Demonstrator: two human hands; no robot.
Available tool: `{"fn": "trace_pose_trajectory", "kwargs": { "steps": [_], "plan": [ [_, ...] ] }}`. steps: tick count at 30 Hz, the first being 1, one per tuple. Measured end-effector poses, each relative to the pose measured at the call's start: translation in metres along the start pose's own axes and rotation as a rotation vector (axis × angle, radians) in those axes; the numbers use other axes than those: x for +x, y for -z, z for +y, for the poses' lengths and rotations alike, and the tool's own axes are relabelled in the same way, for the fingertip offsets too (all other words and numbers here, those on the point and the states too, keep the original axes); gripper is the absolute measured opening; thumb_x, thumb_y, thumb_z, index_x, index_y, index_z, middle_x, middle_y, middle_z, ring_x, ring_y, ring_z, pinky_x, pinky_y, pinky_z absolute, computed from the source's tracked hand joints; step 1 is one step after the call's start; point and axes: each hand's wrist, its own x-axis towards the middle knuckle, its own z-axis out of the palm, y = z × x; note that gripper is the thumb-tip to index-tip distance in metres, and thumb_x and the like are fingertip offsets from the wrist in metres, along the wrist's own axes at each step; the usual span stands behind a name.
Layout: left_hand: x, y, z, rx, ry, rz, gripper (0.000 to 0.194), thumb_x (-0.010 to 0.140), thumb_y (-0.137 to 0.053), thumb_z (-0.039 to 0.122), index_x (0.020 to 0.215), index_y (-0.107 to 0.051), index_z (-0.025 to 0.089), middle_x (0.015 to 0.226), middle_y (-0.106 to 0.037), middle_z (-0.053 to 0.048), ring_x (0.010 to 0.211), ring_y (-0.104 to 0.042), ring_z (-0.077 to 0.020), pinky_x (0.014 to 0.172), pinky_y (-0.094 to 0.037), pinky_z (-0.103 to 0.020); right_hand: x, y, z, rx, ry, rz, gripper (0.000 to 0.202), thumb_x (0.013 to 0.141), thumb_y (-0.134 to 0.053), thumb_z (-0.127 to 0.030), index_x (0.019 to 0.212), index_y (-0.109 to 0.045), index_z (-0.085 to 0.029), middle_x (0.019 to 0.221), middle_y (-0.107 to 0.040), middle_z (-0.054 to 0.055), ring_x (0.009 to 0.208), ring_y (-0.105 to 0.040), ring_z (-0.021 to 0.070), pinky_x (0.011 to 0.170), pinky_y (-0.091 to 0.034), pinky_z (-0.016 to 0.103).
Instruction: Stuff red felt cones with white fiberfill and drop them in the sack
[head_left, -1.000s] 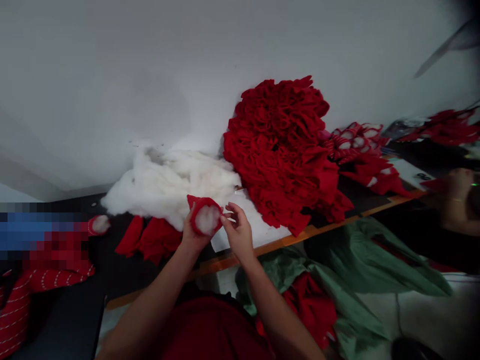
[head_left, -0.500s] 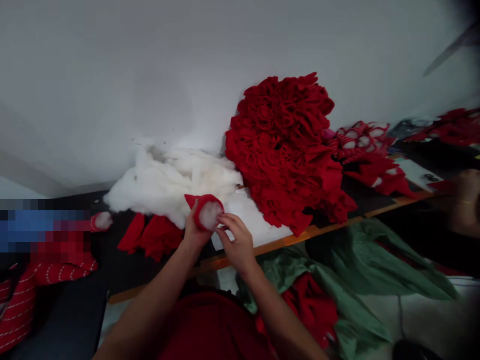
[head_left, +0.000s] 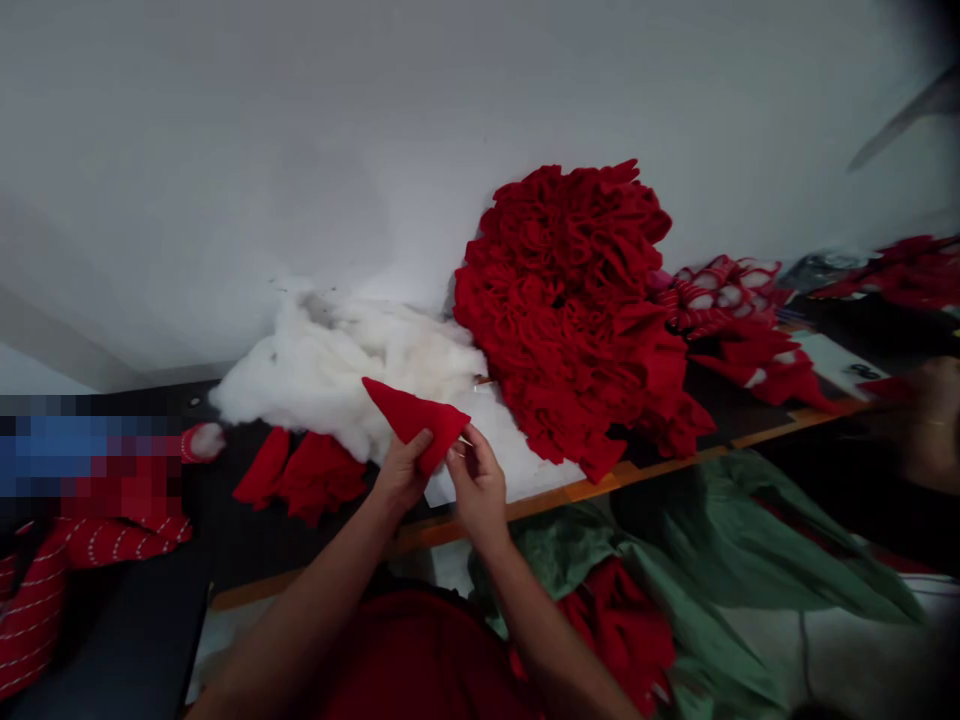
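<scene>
Squeezing too hard could dent the cone [head_left: 411, 418] in front of the fluff [head_left: 330, 370], since left hand [head_left: 403, 472] has it pinched; can't tell what right hand [head_left: 480, 492] grips.

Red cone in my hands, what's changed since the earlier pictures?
The red cone has turned: its stuffed opening faced the camera; now its side does. The left hand still holds it, the right hand still at its edge. The white stuffing and big red pile stayed put.
</scene>
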Motion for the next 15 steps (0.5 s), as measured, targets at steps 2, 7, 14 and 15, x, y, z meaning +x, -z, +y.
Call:
{"fn": "trace_pose_trajectory", "kwargs": {
  "steps": [2, 7, 14, 15],
  "plan": [
    [-0.003, -0.006, 0.0, 0.0, -0.004, -0.014, 0.039, 0.055, -0.074, 0.02, 0.091, -0.06, 0.015, 0.082, -0.068, -0.004, 0.072, -0.063, -0.0145, 0.071, -0.048, -0.026, -0.001, -0.005, 0.002, 0.004, 0.046, -0.035, 0.046, 0.081, -0.045, -0.023, 0.126, -0.037, -0.018, 0.115, -0.053, 0.011, 0.1, -0.055, 0.0181, 0.084, -0.049, 0.034],
    [-0.011, -0.017, -0.001, 0.013, 0.033, -0.028, 0.036, 0.053, -0.075, 0.019, 0.086, -0.061, 0.014, 0.079, -0.067, -0.002, 0.071, -0.062, -0.0139, 0.074, -0.047, -0.026, 0.003, -0.005, -0.001, -0.314, 0.263, -0.065, 0.046, 0.076, -0.039, -0.01, 0.12, -0.045, -0.019, 0.112, -0.048, 0.01, 0.107, -0.046, 0.021, 0.093, -0.041, 0.041],
    [-0.01, -0.016, -0.004, 0.014, 0.069, -0.019, 0.037, 0.054, -0.076, 0.023, 0.086, -0.061, 0.013, 0.079, -0.067, -0.004, 0.073, -0.061, -0.0153, 0.08, -0.045, -0.029, 0.007, 0.0, -0.003, -0.66, 0.357, -0.036, 0.037, 0.071, -0.044, -0.01, 0.104, -0.058, -0.015, 0.103, -0.039, 0.011, 0.095, -0.039, 0.0246, 0.083, -0.043, 0.044],
    [-0.01, -0.016, -0.003, 0.014, 0.066, -0.025, 0.036, 0.055, -0.075, 0.024, 0.087, -0.061, 0.013, 0.079, -0.067, -0.004, 0.073, -0.061, -0.0151, 0.08, -0.045, -0.029, 0.007, 0.001, -0.002, -0.672, 0.369, -0.022, 0.037, 0.07, -0.045, -0.011, 0.105, -0.058, -0.017, 0.105, -0.038, 0.011, 0.096, -0.037, 0.0252, 0.082, -0.042, 0.045]
  ]
}}
